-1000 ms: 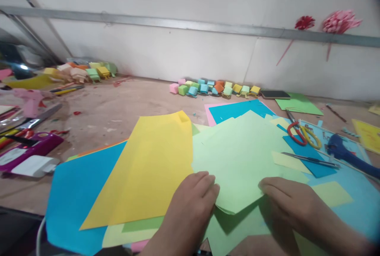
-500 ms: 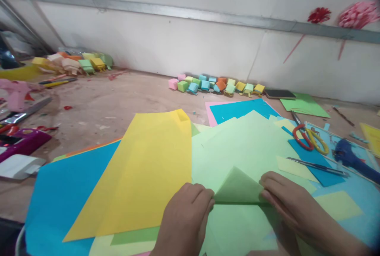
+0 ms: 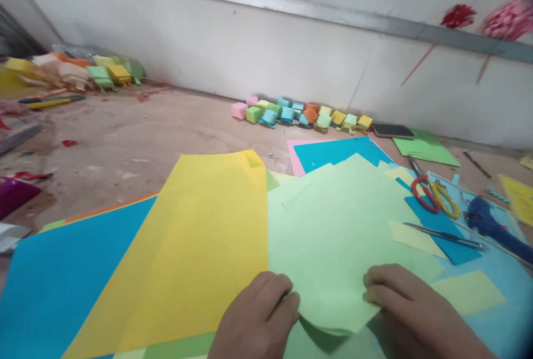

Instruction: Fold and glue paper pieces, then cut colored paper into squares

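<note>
A pale green sheet of paper (image 3: 337, 225) lies on a pile of coloured sheets in front of me. My left hand (image 3: 258, 317) pinches its near left edge, fingers curled. My right hand (image 3: 400, 303) grips the near right edge, fingers closed on the paper. The near corner of the sheet hangs lifted above a darker green sheet below. A large yellow sheet (image 3: 195, 253) lies to the left, over a blue sheet (image 3: 58, 281).
Red and yellow scissors (image 3: 433, 195), a craft knife (image 3: 445, 234) and a blue glue gun (image 3: 491, 225) lie at the right. A row of small folded paper boxes (image 3: 300, 114) lines the wall. More folded pieces (image 3: 91, 73) sit far left. Paper flowers (image 3: 458, 14) hang on the wall.
Half a second ago the near corner of the green sheet was folded up and over; now it lies unfolded and flat between my hands. The view has shifted down and left.
</note>
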